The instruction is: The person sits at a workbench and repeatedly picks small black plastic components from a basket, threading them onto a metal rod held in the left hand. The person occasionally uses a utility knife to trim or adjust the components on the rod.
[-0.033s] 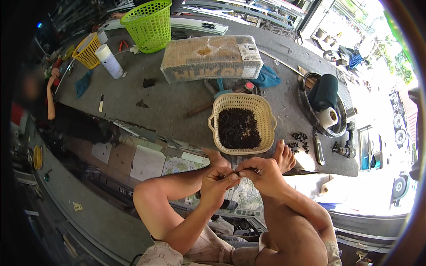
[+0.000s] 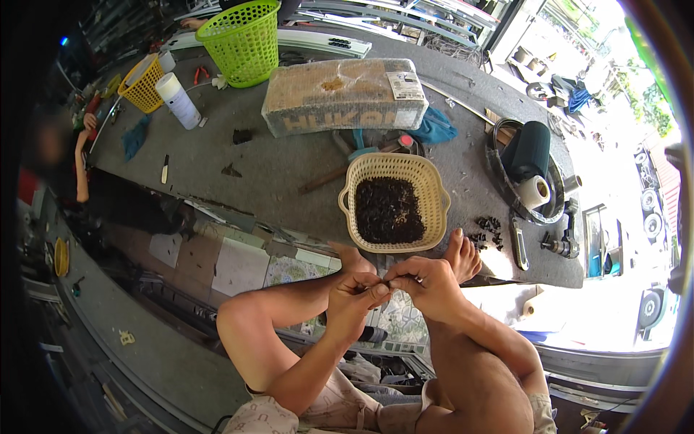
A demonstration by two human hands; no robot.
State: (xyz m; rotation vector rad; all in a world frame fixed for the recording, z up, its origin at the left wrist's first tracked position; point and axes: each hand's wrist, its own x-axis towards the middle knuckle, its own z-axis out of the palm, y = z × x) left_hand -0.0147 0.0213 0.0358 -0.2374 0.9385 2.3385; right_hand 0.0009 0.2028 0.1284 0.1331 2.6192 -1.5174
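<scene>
Pinching hands (image 2: 390,293) below basket rim (image 2: 394,249)

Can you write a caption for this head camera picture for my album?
Two hands, left hand and right hand, pinch something tiny together beside a cream basket of small dark pieces.

A long grey worktop (image 2: 275,163) runs slantwise through an open-sided workshop, its surface scuffed and felt-like. Below its near edge lies a floor of mismatched tiles (image 2: 238,264), some plain and some patterned, and farther out from that edge a grey concrete strip (image 2: 144,354) stretches away in shadow. Beyond the worktop's far right end, hard daylight washes out a paved yard (image 2: 614,166), while long metal rails (image 2: 405,25) are stacked behind its far edge.
</scene>
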